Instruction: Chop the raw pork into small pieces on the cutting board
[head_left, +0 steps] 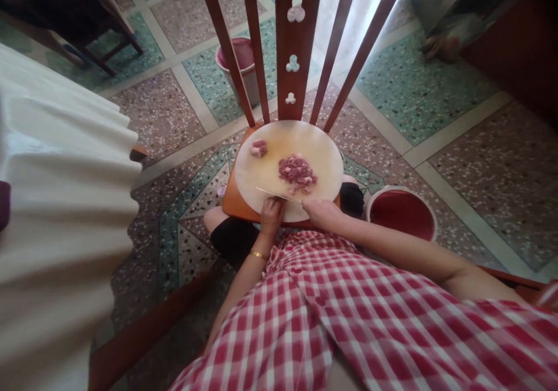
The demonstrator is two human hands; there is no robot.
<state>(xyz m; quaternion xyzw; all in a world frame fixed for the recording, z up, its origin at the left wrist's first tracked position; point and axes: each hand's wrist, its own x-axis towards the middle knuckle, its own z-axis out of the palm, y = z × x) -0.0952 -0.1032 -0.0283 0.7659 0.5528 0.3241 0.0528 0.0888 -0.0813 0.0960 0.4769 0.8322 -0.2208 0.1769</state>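
Observation:
A round whitish cutting board (250, 176) rests on the seat of a wooden chair in front of me. My right hand (321, 213) grips a knife (272, 193) at the board's near edge, its thin blade pointing left. Just below the blade, my left hand (272, 212) has its fingers curled down on the board. Whatever lies under those fingers is hidden. A heap of chopped meat (297, 171) sits right of the board's middle, beyond the knife. Toward the far left of the board are a few larger meat chunks (258, 149).
The wooden chair (293, 42) has its slatted back on the far side of the board. A red-lined bucket (401, 214) stands on the floor at right, and another bin (242, 68) behind the chair. A pale draped cloth (65, 205) fills the left side.

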